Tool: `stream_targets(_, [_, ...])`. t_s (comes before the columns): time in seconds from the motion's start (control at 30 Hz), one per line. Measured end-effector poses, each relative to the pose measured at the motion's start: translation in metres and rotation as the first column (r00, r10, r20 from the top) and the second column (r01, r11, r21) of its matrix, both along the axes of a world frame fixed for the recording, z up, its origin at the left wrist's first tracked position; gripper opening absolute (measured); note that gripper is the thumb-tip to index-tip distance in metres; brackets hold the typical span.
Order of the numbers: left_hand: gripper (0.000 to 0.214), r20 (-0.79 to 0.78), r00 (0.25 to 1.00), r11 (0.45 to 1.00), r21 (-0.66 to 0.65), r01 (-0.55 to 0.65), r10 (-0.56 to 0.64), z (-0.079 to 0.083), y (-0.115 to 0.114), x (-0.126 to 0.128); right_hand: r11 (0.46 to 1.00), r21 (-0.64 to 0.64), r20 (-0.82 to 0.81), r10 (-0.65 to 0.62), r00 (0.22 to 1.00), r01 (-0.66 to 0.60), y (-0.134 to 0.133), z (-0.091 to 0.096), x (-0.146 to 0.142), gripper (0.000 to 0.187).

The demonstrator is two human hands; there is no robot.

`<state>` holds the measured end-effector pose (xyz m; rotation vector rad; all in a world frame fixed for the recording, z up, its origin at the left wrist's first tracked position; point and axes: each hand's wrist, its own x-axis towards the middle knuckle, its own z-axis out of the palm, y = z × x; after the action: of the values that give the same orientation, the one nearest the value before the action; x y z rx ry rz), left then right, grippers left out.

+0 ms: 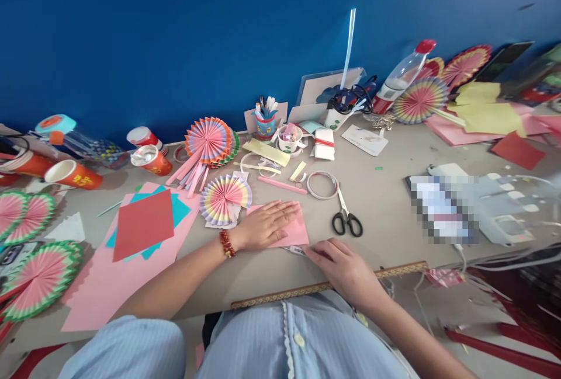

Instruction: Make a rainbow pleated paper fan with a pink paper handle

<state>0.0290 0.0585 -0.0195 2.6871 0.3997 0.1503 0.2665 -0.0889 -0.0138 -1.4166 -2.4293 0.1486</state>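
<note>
My left hand (266, 225), with a red bead bracelet at the wrist, lies flat with its fingers stretched out on a piece of pink paper (298, 228). Just right of it, my right hand (344, 265) is closed, thumb and forefinger at the end of a slim whitish craft knife (296, 250). The knife lies low along the paper's near edge; my fingers hide part of it. Beyond my right hand are black-handled scissors (347, 222) and a roll of tape (323, 185). A folded pink strip (281, 185) lies behind the paper.
A pastel paper fan (225, 199) lies beside my left hand. Red paper (144, 224) rests on blue and pink sheets at left. Paper cups (73, 174), a pen holder (265, 127) and a bottle (398, 81) stand along the wall. A phone (442, 209) lies at right.
</note>
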Motion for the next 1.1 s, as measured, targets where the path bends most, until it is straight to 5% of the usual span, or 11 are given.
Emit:
stream_targets(0.2, [0.059, 0.040, 0.998, 0.989, -0.142, -0.041, 0.047, 0.009, 0.002, -0.005, 1.000, -0.007, -0.013, 0.002, 1.000, -0.002, 0.000, 0.002, 0.000, 0.035])
stream_targets(1.1, [0.066, 0.052, 0.998, 0.983, -0.181, -0.033, 0.043, 0.005, 0.003, -0.003, 0.995, 0.025, -0.001, 0.102, 0.995, -0.102, 0.014, -0.004, -0.046, 0.026])
